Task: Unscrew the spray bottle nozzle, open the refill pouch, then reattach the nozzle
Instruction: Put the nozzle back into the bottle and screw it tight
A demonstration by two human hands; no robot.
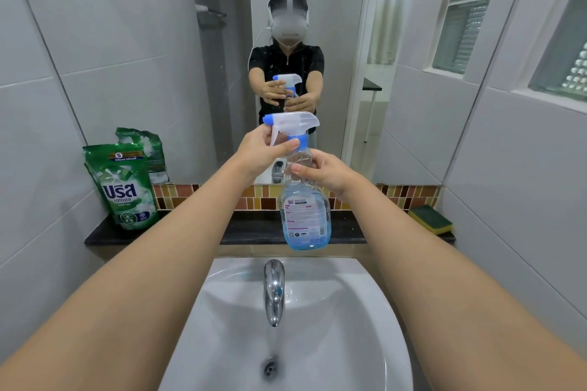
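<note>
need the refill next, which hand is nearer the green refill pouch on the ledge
Left. The left hand grips the spray nozzle, right of the green refill pouch; the right hand is farther right.

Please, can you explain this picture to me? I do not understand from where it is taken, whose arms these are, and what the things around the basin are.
The camera sits on a person's head and looks forward and down, so the two bare arms are that person's own. The mirror ahead reflects them. The right hand grips the neck of a clear spray bottle partly filled with blue liquid, held over the white sink. The left hand holds the nozzle at its blue collar; it looks seated on the bottle. On the dark ledge a green refill pouch stands at the left, and a yellow-green sponge lies at the right. A chrome tap is below.
</note>
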